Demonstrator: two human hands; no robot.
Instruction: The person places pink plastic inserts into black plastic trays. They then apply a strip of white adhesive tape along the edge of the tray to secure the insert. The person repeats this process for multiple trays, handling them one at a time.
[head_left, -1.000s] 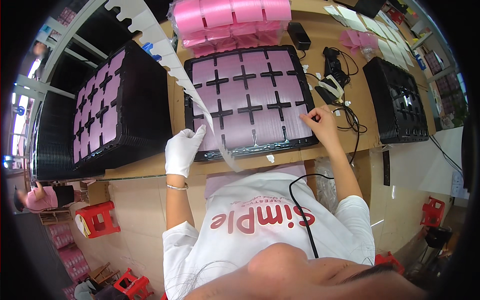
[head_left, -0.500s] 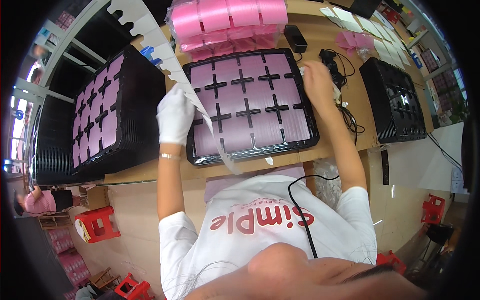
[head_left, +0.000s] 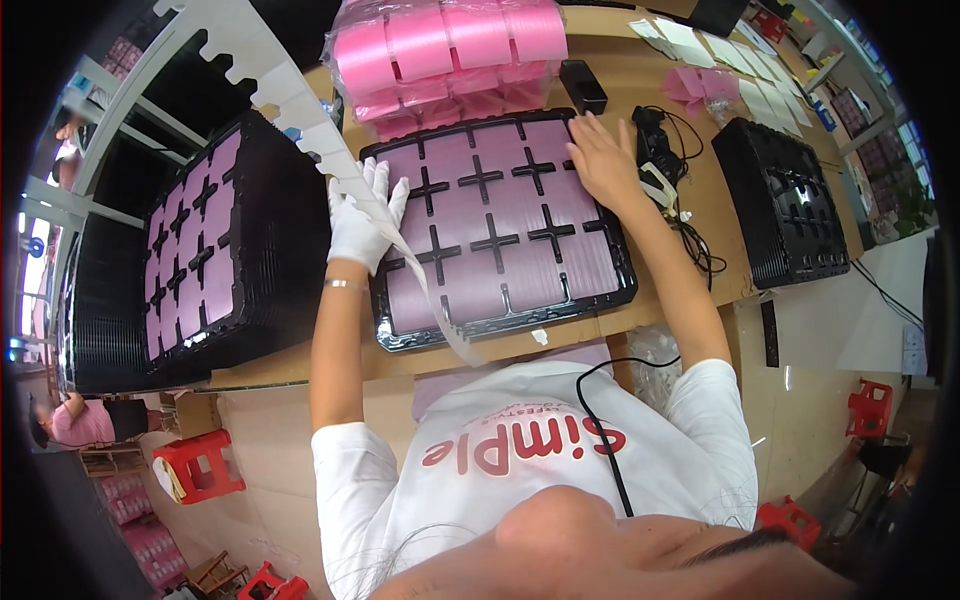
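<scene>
A black plastic tray (head_left: 622, 262) lies before me, its compartments filled with glossy pink pieces (head_left: 458, 205) between raised black crosses. My left hand (head_left: 350, 238), in a white glove, rests at the tray's left edge with its fingers spread. A long white strip with a notched edge (head_left: 290, 100) runs from the upper left across that hand and down past the tray's front edge, hiding part of the glove. My bare right hand (head_left: 607, 168) lies over the far right corner of the tray, fingers stretched out. Neither hand visibly grips anything.
A tall stack of similar trays (head_left: 285, 215) stands at the left, a smaller black tray stack (head_left: 785, 205) at the right. Plastic-wrapped pink rolls (head_left: 420, 50) sit behind the tray. Black cables (head_left: 685, 150) and a black box (head_left: 583, 87) lie toward the right.
My left hand has opened from a closed shape, fingers now spread on the tray's edge. My right hand has shifted left, from beside the tray onto its far right corner.
</scene>
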